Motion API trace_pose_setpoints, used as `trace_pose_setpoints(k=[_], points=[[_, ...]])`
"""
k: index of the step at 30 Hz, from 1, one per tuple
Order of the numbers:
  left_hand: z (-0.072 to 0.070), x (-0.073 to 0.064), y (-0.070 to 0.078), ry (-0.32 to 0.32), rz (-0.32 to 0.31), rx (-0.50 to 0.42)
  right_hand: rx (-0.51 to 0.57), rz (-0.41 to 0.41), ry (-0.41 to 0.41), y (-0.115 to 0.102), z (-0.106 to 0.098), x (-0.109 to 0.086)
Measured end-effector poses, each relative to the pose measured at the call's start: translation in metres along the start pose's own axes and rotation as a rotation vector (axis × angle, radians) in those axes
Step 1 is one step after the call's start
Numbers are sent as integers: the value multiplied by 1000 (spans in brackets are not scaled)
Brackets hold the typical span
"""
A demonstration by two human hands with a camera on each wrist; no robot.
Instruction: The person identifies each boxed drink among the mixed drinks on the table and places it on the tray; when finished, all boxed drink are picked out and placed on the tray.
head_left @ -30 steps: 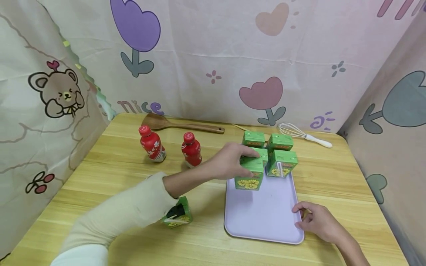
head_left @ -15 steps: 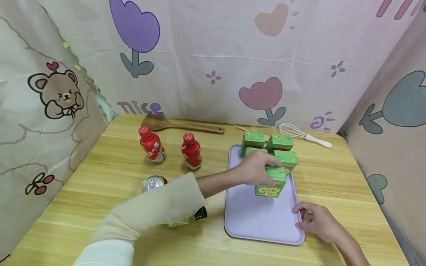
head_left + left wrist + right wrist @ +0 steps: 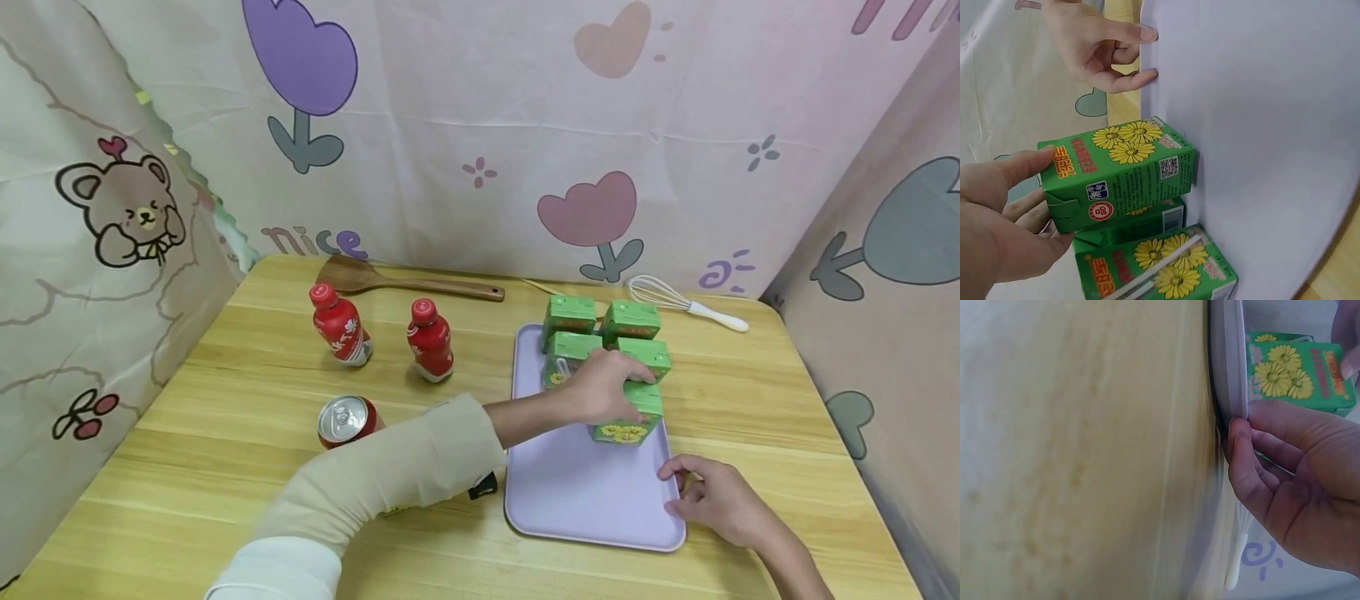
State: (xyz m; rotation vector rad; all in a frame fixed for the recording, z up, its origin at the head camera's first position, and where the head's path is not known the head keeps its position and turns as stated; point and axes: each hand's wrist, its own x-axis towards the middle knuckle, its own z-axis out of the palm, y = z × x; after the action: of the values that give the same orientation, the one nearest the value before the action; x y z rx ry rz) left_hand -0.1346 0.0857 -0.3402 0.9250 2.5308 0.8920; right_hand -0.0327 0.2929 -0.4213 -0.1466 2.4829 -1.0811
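My left hand grips a green drink carton by its upper end, thumb on one face and fingers on the other. The carton has yellow flowers printed on it and is upright at the right side of the lilac tray. Just behind it, several like cartons stand in two rows at the tray's far end. In the left wrist view, a neighbouring carton carries a white straw. My right hand pinches the tray's right rim between thumb and fingers, clearly seen in the right wrist view.
Two red bottles stand left of the tray, with a red can nearer. My left sleeve mostly hides another green and yellow item with a black part. A wooden spatula and a white whisk lie along the back.
My left hand has carried the carton rightward over the tray, from its left side to the front of the right-hand row. The can has come out from behind the sleeve. My right hand stays put.
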Motion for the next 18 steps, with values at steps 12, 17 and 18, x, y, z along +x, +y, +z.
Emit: trace_pose_setpoints(k=[12, 17, 18], points=[[15, 11, 6, 15, 14, 59, 3, -16, 10, 1, 1, 0], [18, 13, 7, 26, 21, 101, 0, -19, 7, 1, 1, -1], [18, 13, 8, 20, 21, 112, 0, -21, 5, 1, 1, -1]])
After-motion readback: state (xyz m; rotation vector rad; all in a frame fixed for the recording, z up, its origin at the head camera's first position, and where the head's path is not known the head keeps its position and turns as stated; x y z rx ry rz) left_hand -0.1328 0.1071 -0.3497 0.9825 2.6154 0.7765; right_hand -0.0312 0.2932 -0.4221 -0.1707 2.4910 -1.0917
